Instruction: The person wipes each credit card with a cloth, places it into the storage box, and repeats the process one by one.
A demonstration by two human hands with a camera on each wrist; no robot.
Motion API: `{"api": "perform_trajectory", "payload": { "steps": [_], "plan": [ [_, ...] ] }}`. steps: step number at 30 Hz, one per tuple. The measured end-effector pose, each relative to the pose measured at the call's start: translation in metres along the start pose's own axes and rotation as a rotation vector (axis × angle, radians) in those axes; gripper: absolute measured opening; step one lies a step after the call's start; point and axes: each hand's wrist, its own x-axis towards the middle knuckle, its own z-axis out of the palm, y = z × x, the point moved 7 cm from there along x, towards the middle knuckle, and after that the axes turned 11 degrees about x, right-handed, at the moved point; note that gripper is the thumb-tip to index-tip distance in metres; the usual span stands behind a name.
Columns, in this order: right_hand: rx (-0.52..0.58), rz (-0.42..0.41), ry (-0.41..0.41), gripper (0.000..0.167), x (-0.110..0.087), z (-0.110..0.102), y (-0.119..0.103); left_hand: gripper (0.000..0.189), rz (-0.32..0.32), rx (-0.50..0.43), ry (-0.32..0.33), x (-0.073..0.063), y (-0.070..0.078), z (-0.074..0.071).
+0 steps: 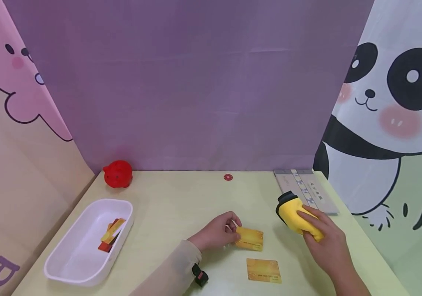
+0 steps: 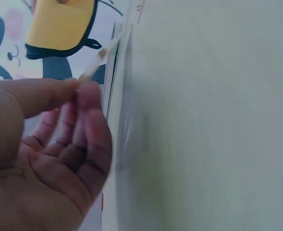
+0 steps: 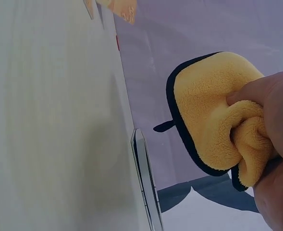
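Observation:
Between thumb and fingertips, my left hand (image 1: 213, 232) pinches a gold bank-style card (image 1: 250, 239) by its left edge. The left wrist view shows that card (image 2: 101, 57) nearly edge-on, tilted and held above the table. Flat on the table, just in front of it, lies a second gold card (image 1: 264, 270). My right hand (image 1: 327, 242) grips a bunched yellow cleaning cloth (image 1: 292, 214) with black trim, raised over the right side of the table. In the right wrist view the fluffy cloth (image 3: 203, 101) is folded into the fingers, its black hanging loop pointing left.
On the left stands a white plastic tray (image 1: 74, 250) with several coloured cards (image 1: 114, 234) inside. Behind it sits a red pig figure (image 1: 118, 174). A small red chip (image 1: 228, 177) lies near the back edge. A flat book (image 1: 314, 193) lies at the back right.

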Motion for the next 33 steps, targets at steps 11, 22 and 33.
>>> {"api": "perform_trajectory", "payload": {
  "steps": [11, 22, 33],
  "plan": [
    [0.052, -0.05, -0.019, 0.061, 0.0, 0.009, -0.011, 0.026, 0.041, -0.347, 0.108, -0.051, -0.002, -0.032],
    [0.087, -0.086, -0.05, 0.059, 0.003, 0.032, -0.038, 0.039, -0.012, -0.509, 0.262, -0.087, -0.021, -0.051],
    [0.155, -0.099, -0.124, 0.056, 0.011, 0.072, -0.083, 0.045, -0.008, -0.517, 0.274, -0.095, -0.017, -0.04]
  ]
}}
